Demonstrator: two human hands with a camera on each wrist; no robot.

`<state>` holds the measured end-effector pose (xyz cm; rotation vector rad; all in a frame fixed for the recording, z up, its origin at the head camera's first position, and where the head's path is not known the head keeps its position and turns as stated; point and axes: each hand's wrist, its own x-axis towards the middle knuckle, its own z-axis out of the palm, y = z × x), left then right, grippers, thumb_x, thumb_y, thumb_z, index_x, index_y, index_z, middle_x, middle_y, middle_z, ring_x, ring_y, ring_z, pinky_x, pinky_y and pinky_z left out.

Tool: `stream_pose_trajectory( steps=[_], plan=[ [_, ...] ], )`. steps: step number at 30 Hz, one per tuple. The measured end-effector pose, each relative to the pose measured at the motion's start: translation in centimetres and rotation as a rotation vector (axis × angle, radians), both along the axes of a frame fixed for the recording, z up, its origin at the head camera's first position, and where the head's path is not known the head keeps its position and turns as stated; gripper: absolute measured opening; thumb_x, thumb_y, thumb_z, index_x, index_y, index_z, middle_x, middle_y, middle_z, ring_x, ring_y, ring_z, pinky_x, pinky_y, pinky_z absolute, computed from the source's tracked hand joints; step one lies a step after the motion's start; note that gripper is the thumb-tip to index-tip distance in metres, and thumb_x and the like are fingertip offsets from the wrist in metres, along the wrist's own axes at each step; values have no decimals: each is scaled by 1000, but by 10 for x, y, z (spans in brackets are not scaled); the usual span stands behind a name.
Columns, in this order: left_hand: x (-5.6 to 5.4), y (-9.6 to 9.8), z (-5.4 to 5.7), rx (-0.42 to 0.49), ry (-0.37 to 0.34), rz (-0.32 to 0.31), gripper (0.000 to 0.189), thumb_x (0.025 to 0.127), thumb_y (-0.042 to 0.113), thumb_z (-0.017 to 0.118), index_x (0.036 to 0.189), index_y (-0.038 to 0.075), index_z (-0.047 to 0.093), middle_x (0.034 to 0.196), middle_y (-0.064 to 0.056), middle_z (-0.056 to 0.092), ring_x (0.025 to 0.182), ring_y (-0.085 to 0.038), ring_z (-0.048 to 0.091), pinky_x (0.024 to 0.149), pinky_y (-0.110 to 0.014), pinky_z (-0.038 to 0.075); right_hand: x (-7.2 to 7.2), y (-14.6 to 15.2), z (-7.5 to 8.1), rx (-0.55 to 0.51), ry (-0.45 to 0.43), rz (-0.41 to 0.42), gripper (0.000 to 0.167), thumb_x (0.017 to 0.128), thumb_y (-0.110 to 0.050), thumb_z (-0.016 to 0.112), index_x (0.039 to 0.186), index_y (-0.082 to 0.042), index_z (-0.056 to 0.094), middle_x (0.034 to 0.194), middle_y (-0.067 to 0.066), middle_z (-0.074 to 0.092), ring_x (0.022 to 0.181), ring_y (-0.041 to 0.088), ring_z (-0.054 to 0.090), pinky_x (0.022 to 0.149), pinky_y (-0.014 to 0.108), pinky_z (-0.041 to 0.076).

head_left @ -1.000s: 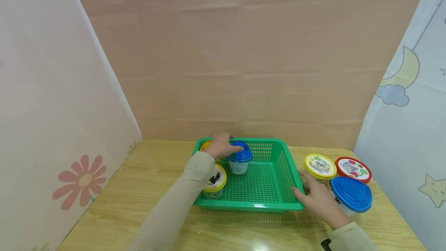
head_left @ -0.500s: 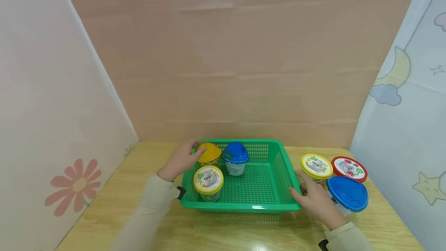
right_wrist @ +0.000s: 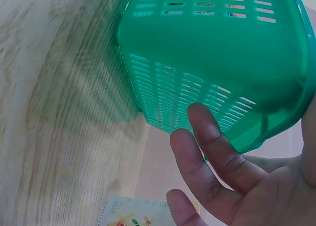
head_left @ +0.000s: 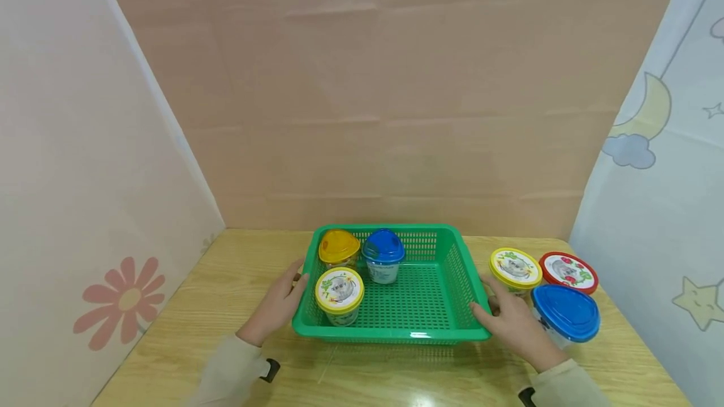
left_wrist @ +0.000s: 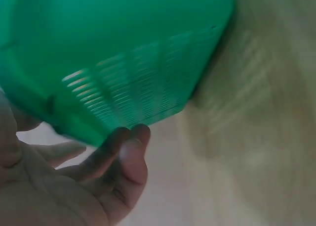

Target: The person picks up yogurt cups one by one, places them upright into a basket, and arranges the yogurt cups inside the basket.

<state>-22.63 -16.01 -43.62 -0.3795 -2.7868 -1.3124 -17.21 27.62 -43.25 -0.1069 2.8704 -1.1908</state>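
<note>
A green plastic basket (head_left: pixel 390 334) stands on the table with 3 lidded tubs in its left part: an orange-lidded tub (head_left: pixel 339 247), a blue-lidded tub (head_left: pixel 383 247) and a yellow-rimmed tub (head_left: pixel 340 291) nearer the front. My left hand (head_left: pixel 274 306) holds the basket's left rim, thumb at the edge. In the left wrist view its fingers (left_wrist: pixel 133 161) curl up under the rim against the slotted wall. On the right side my right hand (head_left: pixel 511 325) grips the rim, thumb on top. Its fingers (right_wrist: pixel 207 129) lie along the outer wall in the right wrist view.
Beside my right hand stand a yellow-lidded tub (head_left: pixel 516 267), a red-lidded tub (head_left: pixel 569 272) and a larger blue-lidded tub (head_left: pixel 565 311), close together. The wooden table (head_left: pixel 243 262) ends at a brown back wall (head_left: pixel 396 143). Patterned sheets hang on both sides.
My left hand has let go of the blue-lidded tub, passed back over the orange lid and come down to the basket's left rim. The right hand has stayed on the right rim.
</note>
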Motion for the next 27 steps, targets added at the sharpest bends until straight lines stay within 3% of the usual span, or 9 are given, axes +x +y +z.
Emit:
stream_pose_trajectory(
  steps=[5,14,23,27],
  plan=[
    [4,3,-10,57,13,-43,52,110,21,39,157,3,26,140,-20,53,114,-25,60,98,-49,47,1,0,0,1,-4,3,68,98,-31,65,152,-7,32,115,24,69,96,28,71,72,40,58],
    [4,3,-12,94,-15,-64,52,111,20,37,159,7,21,141,-23,53,102,-19,65,92,-44,51,-1,1,2,71,16,-7,71,98,-36,64,152,-4,31,109,21,71,92,25,70,71,42,57],
    [5,3,-11,106,-52,-72,52,111,19,36,159,8,19,143,-26,49,111,-26,63,96,-49,48,5,-2,13,317,98,-63,74,96,-56,58,145,-3,45,89,2,68,76,15,62,62,34,49],
    [6,3,-10,104,-70,-71,53,111,20,36,160,10,18,143,-25,50,109,-24,64,96,-49,48,13,-1,22,335,176,-107,68,97,-54,59,139,-1,53,92,2,70,76,15,63,61,34,48]
  ],
)
